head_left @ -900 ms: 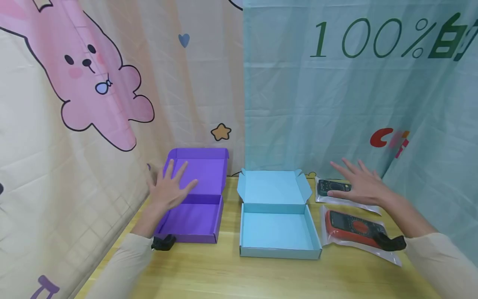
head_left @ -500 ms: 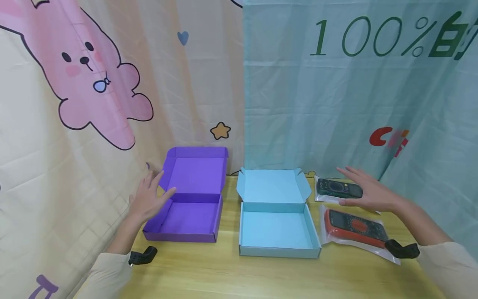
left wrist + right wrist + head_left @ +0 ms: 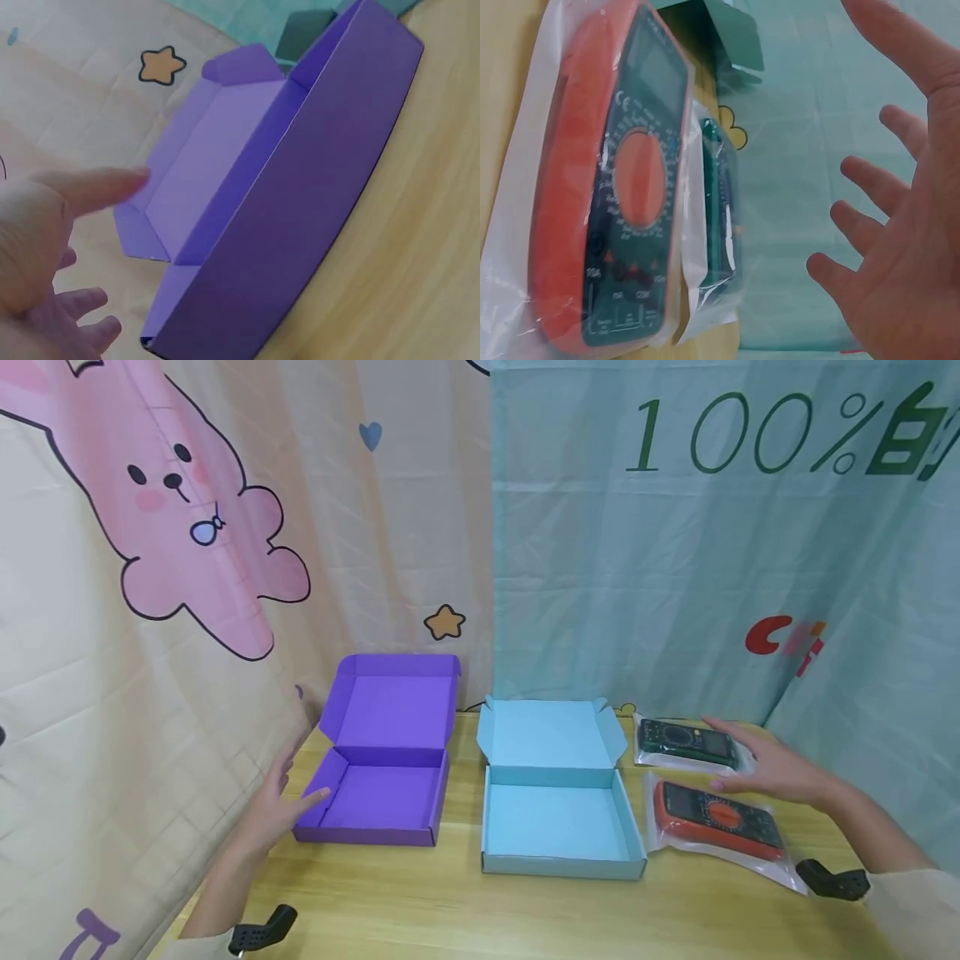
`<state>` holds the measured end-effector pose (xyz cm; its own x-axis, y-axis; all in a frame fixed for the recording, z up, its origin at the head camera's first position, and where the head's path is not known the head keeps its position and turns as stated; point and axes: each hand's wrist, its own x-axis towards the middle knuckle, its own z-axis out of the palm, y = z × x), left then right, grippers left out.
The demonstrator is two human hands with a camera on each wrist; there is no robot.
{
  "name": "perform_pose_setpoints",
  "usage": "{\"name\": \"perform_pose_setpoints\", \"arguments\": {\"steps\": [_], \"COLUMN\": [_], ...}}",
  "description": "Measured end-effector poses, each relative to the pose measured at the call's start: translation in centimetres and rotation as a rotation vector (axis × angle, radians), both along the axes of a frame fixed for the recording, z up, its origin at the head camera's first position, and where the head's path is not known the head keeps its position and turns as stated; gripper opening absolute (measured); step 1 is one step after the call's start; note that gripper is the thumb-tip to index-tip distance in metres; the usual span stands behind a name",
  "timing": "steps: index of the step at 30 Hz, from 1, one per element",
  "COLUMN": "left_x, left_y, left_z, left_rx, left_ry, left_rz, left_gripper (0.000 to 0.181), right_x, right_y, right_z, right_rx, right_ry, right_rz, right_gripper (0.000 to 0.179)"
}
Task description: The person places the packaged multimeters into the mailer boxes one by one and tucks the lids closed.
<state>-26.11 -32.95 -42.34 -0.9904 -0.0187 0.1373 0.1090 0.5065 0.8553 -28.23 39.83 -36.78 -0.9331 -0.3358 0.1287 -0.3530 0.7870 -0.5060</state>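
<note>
Left hand [image 3: 266,818] hovered eight o'clock of purple box [image 3: 367,837], right hand [image 3: 783,766] three o'clock of green multimeter [image 3: 684,742]; fingers spread, empty. Curtain [image 3: 600,568] read "100%".

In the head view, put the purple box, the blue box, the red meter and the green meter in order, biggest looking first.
Largest: purple box and blue box, too alike to rank.
Next: red meter.
Smallest: green meter, though it lies farther back, which may shrink it.
</note>
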Motion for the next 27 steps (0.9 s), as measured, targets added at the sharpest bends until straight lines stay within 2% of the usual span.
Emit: {"name": "perform_pose_setpoints", "arguments": {"steps": [5, 8, 13, 16, 19, 24, 27], "left_x": [1.7, 2.6, 3.3, 3.4, 3.2, 2.7, 2.6], "left_y": [0.9, 1.5, 2.1, 2.2, 2.2, 2.3, 2.1], "left_z": [-1.4, -2.0, -2.9, -3.7, -4.4, -5.1, -5.3], "left_rx": [0.097, 0.181, 0.310, 0.351, 0.370, 0.395, 0.433], "left_ry": [-0.024, -0.081, -0.129, -0.137, -0.131, -0.132, -0.134], "left_rz": [0.075, 0.135, 0.234, 0.272, 0.282, 0.255, 0.241], "left_gripper": [0.111, 0.111, 0.109, 0.107, 0.105, 0.102, 0.098], "right_x": [0.3, 0.3, 0.5, 0.7, 0.9, 1.3, 1.3], "right_y": [0.7, 1.2, 2.4, 2.8, 3.0, 3.3, 3.1], "right_z": [-1.1, -2.0, -3.2, -3.9, -4.7, -6.2, -7.1], "right_rx": [-0.012, -0.031, -0.084, -0.080, -0.066, -0.052, -0.019], "right_ry": [-0.046, -0.063, -0.098, -0.135, -0.179, -0.256, -0.257], "right_rz": [0.010, 0.042, 0.086, 0.090, 0.100, 0.119, 0.140], "right_gripper": [0.097, 0.093, 0.089, 0.089, 0.089, 0.089, 0.091]}}
